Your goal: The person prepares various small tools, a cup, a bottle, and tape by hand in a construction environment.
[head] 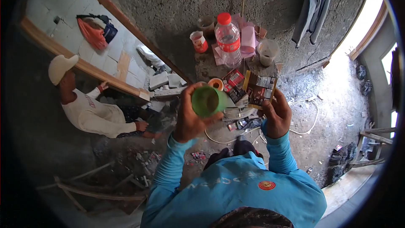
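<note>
A green plastic cup (205, 101) is held in my left hand (190, 114), its open mouth facing up toward the camera; what is inside cannot be made out. Between the thumb and fingers of my right hand (277, 114) is a brown and gold drink sachet (260, 90). Beyond my hands, on a small surface, stand a clear plastic bottle (228, 36) with a red cap, a red and white plastic cup (199, 42) and a clear plastic cup (268, 53) with dark contents. Red sachets (233, 78) and an orange-rimmed round item (216, 84) lie nearer, between my hands.
At the left, a person in a white cap and pale long-sleeved shirt (101, 117) sits by a wooden frame (85, 66). A pale cable (311, 128) loops over the littered floor. Clothes (314, 12) hang on the rough wall. Black plastic bags (340, 161) lie at the right.
</note>
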Motion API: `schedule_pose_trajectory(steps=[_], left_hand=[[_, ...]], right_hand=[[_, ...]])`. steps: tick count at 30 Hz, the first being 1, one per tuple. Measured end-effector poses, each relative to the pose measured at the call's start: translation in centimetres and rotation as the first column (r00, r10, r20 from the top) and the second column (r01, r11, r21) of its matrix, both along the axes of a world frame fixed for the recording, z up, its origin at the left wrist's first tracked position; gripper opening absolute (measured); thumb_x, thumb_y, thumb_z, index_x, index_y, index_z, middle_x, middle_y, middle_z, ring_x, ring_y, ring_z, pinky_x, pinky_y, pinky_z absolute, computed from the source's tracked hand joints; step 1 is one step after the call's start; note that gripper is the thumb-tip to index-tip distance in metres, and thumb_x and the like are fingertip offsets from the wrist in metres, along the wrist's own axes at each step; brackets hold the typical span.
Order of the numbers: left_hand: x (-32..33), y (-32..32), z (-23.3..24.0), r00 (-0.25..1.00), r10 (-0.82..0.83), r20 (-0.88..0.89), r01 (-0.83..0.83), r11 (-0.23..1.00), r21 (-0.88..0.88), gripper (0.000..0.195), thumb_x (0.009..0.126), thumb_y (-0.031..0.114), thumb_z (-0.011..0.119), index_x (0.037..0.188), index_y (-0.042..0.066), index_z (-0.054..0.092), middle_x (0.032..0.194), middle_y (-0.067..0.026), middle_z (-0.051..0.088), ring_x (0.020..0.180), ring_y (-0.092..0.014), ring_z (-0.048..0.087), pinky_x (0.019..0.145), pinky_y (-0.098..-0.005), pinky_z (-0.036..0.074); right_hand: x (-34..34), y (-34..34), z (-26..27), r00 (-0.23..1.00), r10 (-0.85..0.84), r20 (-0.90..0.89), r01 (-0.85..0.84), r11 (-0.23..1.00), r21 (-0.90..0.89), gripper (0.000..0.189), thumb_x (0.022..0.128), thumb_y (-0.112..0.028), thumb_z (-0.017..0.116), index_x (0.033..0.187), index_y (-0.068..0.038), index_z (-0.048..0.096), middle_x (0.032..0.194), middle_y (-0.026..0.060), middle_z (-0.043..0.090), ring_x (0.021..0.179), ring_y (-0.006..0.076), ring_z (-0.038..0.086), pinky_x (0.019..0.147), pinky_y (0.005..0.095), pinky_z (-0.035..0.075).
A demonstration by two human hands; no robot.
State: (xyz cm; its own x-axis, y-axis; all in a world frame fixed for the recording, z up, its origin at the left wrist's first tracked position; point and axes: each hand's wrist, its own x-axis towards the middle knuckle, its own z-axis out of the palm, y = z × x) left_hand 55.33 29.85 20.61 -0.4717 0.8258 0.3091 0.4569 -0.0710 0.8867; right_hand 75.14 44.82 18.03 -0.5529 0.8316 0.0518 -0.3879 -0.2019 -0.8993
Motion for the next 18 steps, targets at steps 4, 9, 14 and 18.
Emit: schedule_pose_trajectory(steps=[4,9,14,18], left_hand=[[3.5,-3.2,-4.8,0.993,0.022,0.119,-0.014,0.998,-0.067,0.080,0.068,0.022,0.087,0.128,0.003,0.037,0.127,-0.0155,0.052,0.116,-0.024,0.053,0.099,-0.0364,0.045],[7.2,-6.2,-8.5,0.981,0.129,-0.143,-0.158,0.964,-0.214,0.082,0.061,0.026,0.089,0.126,0.004,0.044,0.116,-0.0162,0.052,0.106,-0.031,0.054,0.092,-0.0412,0.044],[8.0,-8.9,-10.2,0.979,0.178,-0.095,-0.191,0.970,-0.149,0.081,0.059,0.027,0.087,0.126,0.008,0.046,0.116,-0.0156,0.052,0.105,-0.033,0.051,0.091,-0.0446,0.040],[8.5,-10.6,-15.3,0.989,0.131,-0.064,-0.141,0.969,-0.202,0.080,0.060,0.025,0.086,0.127,0.010,0.047,0.117,-0.0126,0.054,0.108,-0.033,0.050,0.093,-0.0452,0.039]], right_hand=[[0.3,-2.4,2.3,1.000,-0.029,0.008,0.027,0.986,0.166,0.048,0.094,-0.009,0.057,0.136,0.005,0.040,0.112,0.0104,0.064,0.094,0.0151,0.061,0.077,0.0263,0.049],[1.8,-6.2,0.3,0.987,0.025,0.159,-0.085,0.920,0.383,0.043,0.090,0.003,0.059,0.131,0.006,0.048,0.113,0.0130,0.064,0.102,0.0179,0.062,0.087,0.0313,0.049],[1.4,-9.3,-1.9,0.940,0.010,0.342,-0.174,0.874,0.453,0.041,0.088,0.002,0.061,0.127,0.007,0.051,0.098,0.0103,0.068,0.083,0.0122,0.062,0.074,0.0272,0.050],[0.9,-9.2,-0.9,0.901,-0.010,0.433,-0.081,0.978,0.190,0.039,0.093,-0.014,0.057,0.125,0.008,0.053,0.087,0.0097,0.067,0.064,0.0096,0.055,0.057,0.0237,0.044]])
